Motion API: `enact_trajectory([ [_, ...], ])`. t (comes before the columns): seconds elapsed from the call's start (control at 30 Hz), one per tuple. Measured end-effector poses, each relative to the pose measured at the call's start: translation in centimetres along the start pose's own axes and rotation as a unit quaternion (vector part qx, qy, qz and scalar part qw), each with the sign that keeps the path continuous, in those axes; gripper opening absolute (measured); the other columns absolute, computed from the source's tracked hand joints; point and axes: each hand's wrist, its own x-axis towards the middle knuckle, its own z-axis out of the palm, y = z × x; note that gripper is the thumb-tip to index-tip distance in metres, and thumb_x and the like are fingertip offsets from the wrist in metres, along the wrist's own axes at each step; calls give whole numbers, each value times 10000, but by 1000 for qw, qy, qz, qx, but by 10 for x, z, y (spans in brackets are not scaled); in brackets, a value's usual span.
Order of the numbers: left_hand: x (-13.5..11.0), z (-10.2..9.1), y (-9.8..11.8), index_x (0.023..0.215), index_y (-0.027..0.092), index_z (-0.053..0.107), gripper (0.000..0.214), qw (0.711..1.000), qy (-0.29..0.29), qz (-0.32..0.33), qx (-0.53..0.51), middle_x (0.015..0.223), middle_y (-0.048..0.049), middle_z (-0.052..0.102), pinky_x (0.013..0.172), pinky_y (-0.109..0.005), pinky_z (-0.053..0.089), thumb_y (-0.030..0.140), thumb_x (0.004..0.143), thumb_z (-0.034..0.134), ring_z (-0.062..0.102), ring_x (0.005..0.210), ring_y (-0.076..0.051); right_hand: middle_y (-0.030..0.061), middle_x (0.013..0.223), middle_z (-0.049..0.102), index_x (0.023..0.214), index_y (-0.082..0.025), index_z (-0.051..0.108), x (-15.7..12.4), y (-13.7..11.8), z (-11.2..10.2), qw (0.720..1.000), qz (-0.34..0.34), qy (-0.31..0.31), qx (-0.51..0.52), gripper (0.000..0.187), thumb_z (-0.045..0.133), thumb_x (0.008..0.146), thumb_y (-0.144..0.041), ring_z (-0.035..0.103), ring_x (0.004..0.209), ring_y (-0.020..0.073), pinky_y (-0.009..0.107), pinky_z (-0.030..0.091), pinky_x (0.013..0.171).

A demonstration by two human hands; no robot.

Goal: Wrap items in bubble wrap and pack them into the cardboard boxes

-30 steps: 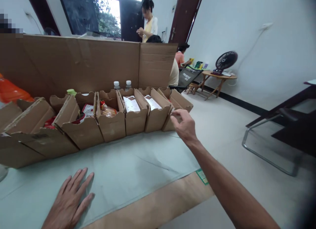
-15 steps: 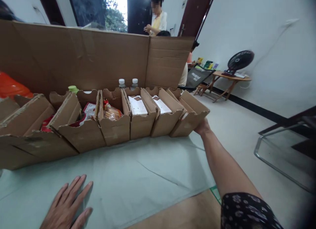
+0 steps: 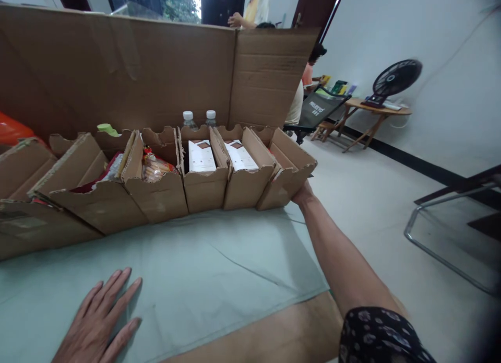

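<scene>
A row of open cardboard boxes stands on a pale green sheet (image 3: 219, 274). My right hand (image 3: 302, 196) reaches round the far side of the rightmost box (image 3: 287, 175); only its heel and wrist show, the fingers are hidden behind the cardboard. My left hand (image 3: 97, 324) lies flat on the sheet near the front edge, fingers spread, holding nothing. The two boxes left of it hold white cartons (image 3: 201, 155). Another box holds a packet of biscuits (image 3: 154, 167).
A tall cardboard wall (image 3: 136, 75) stands behind the boxes, with two water bottles (image 3: 188, 118) in front of it. People are behind it by the doorway. A fan (image 3: 393, 81) sits on a small table at right. A metal chair frame (image 3: 438, 237) stands on the floor.
My right hand went from the top front corner of the rightmost box round to its far side. The row of boxes has shifted slightly left. My left hand stayed flat.
</scene>
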Motion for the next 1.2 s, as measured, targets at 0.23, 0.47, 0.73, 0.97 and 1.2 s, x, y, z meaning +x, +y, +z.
enact_trajectory([
  [0.23, 7, -6, 1, 1629, 276, 316, 721, 1000, 14, 20, 4, 1700, -85, 326, 1262, -482, 209, 482, 967, 512, 397, 1517, -332, 62, 952, 778, 954, -241, 694, -5, -5, 3, 998, 49, 5, 47, 425, 561, 822, -622, 745, 929, 257, 434, 633, 794],
  [0.47, 3, -1, 1, 1621, 323, 328, 711, 1000, 21, 6, -12, 1688, -61, 357, 1256, -481, 233, 505, 965, 530, 431, 1497, -324, 83, 1187, 728, 1229, -242, 632, -31, -65, -60, 974, -133, 112, -148, 561, 735, 698, -389, 648, 1192, 290, 468, 504, 1001],
  [0.73, 8, 1, 1, 1550, 259, 460, 621, 997, 69, 33, 11, 1625, -114, 457, 1181, -495, 327, 490, 976, 520, 499, 1438, -338, 86, 1058, 786, 968, -238, 794, -33, -135, -24, 724, -234, -201, -616, 225, 613, 835, -250, 652, 1021, 289, 410, 415, 845],
  [0.97, 14, -4, 4, 1420, 223, 599, 505, 996, 92, 17, -10, 1513, -146, 581, 1124, -516, 392, 481, 1000, 489, 568, 1360, -344, 49, 805, 753, 776, -238, 773, -74, -174, -42, 689, -246, -265, -629, 219, 568, 853, -231, 612, 779, 211, 335, 353, 690],
  [1.2, 15, -18, 9, 1263, 185, 676, 394, 991, 103, -27, -87, 1408, -179, 640, 1076, -570, 471, 427, 992, 522, 562, 1345, -372, 65, 845, 737, 710, -207, 663, -140, -221, 22, 693, -205, -379, -578, 176, 605, 872, -240, 609, 749, 197, 307, 332, 594],
])
